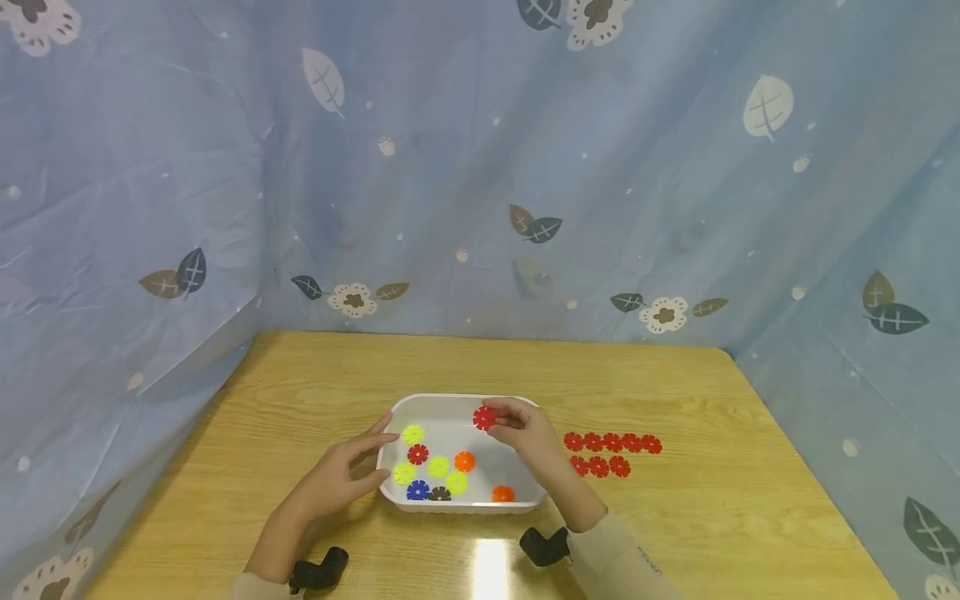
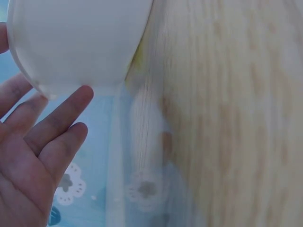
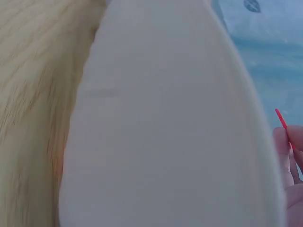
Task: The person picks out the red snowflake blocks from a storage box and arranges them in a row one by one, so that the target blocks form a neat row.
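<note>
My right hand (image 1: 531, 433) pinches a red notched plastic disc (image 1: 483, 418) by its edge, over the back right part of a white tray (image 1: 459, 505). In the right wrist view the red disc (image 3: 281, 118) shows edge-on between thumb and fingers, beyond the tray's side wall (image 3: 165, 118). My left hand (image 1: 337, 477) rests at the tray's left end, thumb and fingers spread apart along the rim. Seen from the left wrist, the fingers (image 2: 61, 118) are extended against the tray's edge. Inside lie several yellow discs (image 1: 438, 466), a red one (image 1: 417, 454), a blue one (image 1: 417, 490), a dark one (image 1: 440, 494) and orange ones (image 1: 465, 462).
Right of the tray, red discs lie flat on the wooden table (image 1: 712, 517) in two rows, a longer back row (image 1: 612, 442) and a shorter front row (image 1: 598, 467). A blue patterned curtain (image 1: 450, 167) stands behind the table and at both sides.
</note>
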{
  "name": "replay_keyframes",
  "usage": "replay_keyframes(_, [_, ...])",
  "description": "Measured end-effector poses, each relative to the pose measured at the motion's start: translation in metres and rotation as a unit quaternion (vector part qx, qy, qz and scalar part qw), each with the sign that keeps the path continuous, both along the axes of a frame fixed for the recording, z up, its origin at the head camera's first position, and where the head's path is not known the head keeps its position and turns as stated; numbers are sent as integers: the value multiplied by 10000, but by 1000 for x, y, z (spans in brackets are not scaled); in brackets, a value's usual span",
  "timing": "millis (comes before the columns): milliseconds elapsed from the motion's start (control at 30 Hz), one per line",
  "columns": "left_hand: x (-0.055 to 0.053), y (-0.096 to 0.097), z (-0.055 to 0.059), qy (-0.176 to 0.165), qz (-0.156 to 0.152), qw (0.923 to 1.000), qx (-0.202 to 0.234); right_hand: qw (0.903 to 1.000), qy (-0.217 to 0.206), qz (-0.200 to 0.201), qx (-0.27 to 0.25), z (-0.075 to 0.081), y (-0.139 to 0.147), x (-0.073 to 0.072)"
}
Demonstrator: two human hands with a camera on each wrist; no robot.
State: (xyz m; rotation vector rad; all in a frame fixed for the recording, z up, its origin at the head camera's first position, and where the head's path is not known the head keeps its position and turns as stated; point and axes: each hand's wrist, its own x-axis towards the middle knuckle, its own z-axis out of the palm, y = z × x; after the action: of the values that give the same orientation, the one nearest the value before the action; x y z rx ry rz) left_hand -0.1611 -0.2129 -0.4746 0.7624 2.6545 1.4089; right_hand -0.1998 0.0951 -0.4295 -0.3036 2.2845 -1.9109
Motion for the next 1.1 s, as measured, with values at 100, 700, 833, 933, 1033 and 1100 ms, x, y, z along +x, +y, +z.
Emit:
replay_keyframes(100, [2, 0, 1, -1, 56, 10000, -52, 9994, -186, -211, -195, 3, 16, 6])
replay_keyframes(700, [4, 2, 5, -32, 155, 9997, -200, 9875, -380, -1527, 12, -17, 127, 25])
replay_keyframes(833, [4, 2, 5, 39, 186, 9995, -243, 9827, -475, -1779, -218, -22, 149, 29])
replay_keyframes(933, [4, 2, 4, 75, 205, 9994, -263, 9783, -551, -1982, -227, -27, 161, 32])
replay_keyframes(1033, [4, 2, 4, 76, 205, 9994, -273, 9740, -623, -2178, -81, -32, 170, 34])
replay_keyframes(1100, [3, 2, 4, 70, 195, 9994, -286, 9707, -735, -2289, -6, -34, 174, 35])
